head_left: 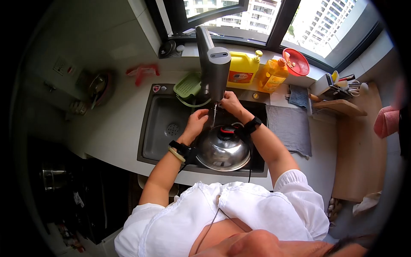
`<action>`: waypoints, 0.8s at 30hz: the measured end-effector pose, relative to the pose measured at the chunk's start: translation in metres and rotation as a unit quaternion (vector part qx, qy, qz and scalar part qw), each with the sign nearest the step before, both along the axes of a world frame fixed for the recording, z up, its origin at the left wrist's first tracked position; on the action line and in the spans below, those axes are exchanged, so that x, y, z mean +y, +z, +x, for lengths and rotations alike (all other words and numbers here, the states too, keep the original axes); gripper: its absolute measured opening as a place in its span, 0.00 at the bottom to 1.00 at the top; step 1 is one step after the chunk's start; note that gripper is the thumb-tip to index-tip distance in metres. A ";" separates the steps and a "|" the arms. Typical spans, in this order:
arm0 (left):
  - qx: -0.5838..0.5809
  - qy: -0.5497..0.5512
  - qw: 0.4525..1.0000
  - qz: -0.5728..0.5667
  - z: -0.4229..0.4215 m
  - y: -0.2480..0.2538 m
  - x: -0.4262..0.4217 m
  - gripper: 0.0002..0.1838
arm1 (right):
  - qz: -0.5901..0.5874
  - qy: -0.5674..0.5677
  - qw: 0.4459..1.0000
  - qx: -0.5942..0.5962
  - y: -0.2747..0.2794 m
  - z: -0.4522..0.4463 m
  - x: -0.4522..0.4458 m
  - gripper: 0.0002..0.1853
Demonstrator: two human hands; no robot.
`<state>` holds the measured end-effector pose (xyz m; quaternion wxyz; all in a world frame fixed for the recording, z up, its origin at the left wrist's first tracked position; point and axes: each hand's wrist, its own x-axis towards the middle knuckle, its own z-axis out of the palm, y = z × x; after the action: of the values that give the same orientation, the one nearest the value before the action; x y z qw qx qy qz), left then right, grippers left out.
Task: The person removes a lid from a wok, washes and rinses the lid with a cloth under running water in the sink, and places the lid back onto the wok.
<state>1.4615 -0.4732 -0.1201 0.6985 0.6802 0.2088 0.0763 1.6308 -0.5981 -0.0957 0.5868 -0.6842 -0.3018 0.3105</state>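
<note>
Under the tall grey faucet [214, 70] a thin stream of water [213, 116] falls into the right basin. My right hand [231, 104] is at the spout, fingers curled, their tips partly hidden; what they hold, if anything, cannot be made out. To the left of the stream is my left hand [197, 123], its fingers loosely bent and apart, with nothing visible in them. Below both hands a shiny domed metal lid [224, 152] with a black-and-red knob [225, 131] lies in the right basin. My right wrist is just above the lid's right side.
The left basin [160, 124] has a round drain. A green strainer basket [188, 87] sits behind it. Behind the sink stand a yellow jug [242, 68], an orange detergent bottle [272, 76] and a red colander [299, 64]. A grey cloth [289, 128] lies to the right, near a utensil holder [336, 88].
</note>
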 end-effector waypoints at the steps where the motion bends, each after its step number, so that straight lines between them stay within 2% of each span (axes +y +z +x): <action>1: 0.003 -0.002 1.000 0.002 -0.001 0.002 -0.001 0.18 | 0.021 0.018 0.999 0.045 0.008 -0.001 -0.004 0.13; 4: 0.010 -0.020 1.000 0.018 -0.006 0.004 0.001 0.17 | 0.056 -0.033 0.978 0.200 0.032 0.008 -0.025 0.17; 6: 0.019 -0.042 0.998 0.037 -0.013 0.006 0.002 0.16 | 0.129 -0.066 0.939 0.312 0.056 0.024 -0.042 0.23; 8: 0.032 -0.072 0.995 0.063 -0.022 0.013 0.000 0.16 | 0.236 -0.095 0.882 0.396 0.069 0.043 -0.053 0.23; 10: 0.040 -0.093 0.991 0.083 -0.028 0.017 -0.003 0.17 | 0.291 -0.085 0.816 0.491 0.061 0.075 -0.059 0.24; 11: 0.040 -0.098 0.991 0.087 -0.030 0.022 -0.005 0.17 | 0.303 -0.071 0.814 0.490 0.059 0.085 -0.063 0.27; 14: 0.042 -0.101 0.988 0.111 -0.035 0.018 -0.008 0.18 | 0.278 -0.155 0.796 0.515 0.055 0.111 -0.057 0.26; 15: 0.045 -0.103 0.987 0.117 -0.037 0.018 -0.009 0.18 | 0.286 -0.175 0.769 0.544 0.049 0.124 -0.054 0.25; 18: 0.057 -0.109 0.984 0.129 -0.043 0.026 -0.011 0.19 | 0.299 -0.185 0.757 0.551 0.050 0.150 -0.044 0.20; 22: 0.076 -0.118 0.982 0.125 -0.053 0.031 -0.013 0.18 | 0.292 -0.162 0.799 0.499 0.083 0.149 -0.046 0.22; 24: 0.088 -0.125 0.980 0.130 -0.056 0.033 -0.014 0.18 | 0.250 -0.186 0.817 0.484 0.099 0.149 -0.043 0.25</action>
<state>1.4052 -0.4870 -0.0867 0.5873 0.7898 0.1712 -0.0448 1.7801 -0.6415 0.0038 0.8550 -0.3182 0.0873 0.4002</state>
